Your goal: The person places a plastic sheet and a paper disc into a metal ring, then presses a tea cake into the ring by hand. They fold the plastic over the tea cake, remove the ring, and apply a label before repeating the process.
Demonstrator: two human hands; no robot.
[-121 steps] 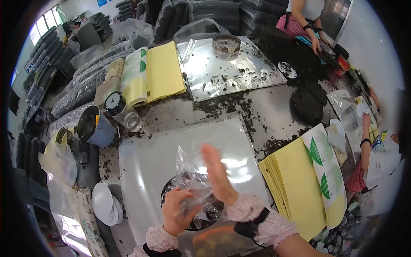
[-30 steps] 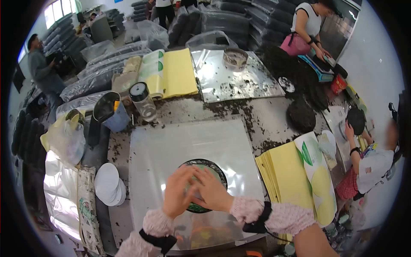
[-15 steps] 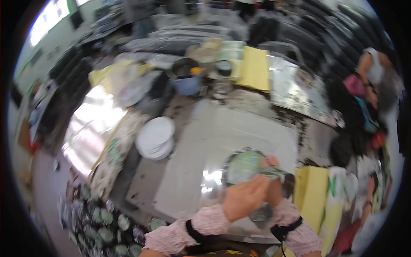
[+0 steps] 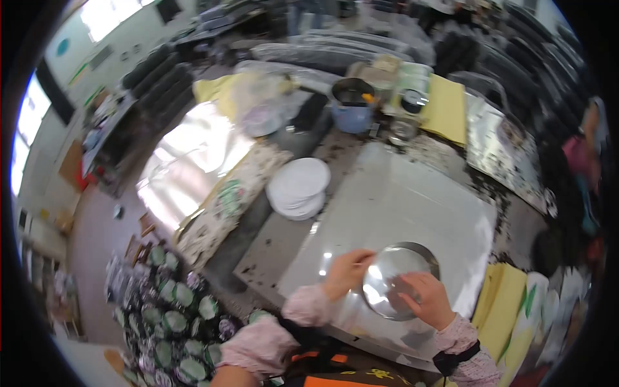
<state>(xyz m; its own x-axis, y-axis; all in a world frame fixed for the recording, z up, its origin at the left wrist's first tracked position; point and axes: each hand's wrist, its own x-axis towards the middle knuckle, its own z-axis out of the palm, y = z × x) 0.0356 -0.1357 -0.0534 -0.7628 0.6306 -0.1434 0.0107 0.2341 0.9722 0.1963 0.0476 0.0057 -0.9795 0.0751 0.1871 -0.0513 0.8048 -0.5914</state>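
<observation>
A round, shiny metal plate with a thin rim stands over the pale sheet on the work table. My left hand has its fingers closed at the plate's left edge. Over the plate's right part lies my right hand, thumb and fingers apart; whether it touches the metal is hard to tell. To the left of the sheet sits a stack of white round discs.
A blue pot and a glass jar stand at the back. Yellow cloths lie behind and at right. Many green-topped round pieces are heaped at lower left. A person's arm shows at far right.
The view has swung left, shifting the table rightward. My hands, close together before beside a green-faced disc with a dark edge, are now apart at the shiny plate; the green face no longer shows.
</observation>
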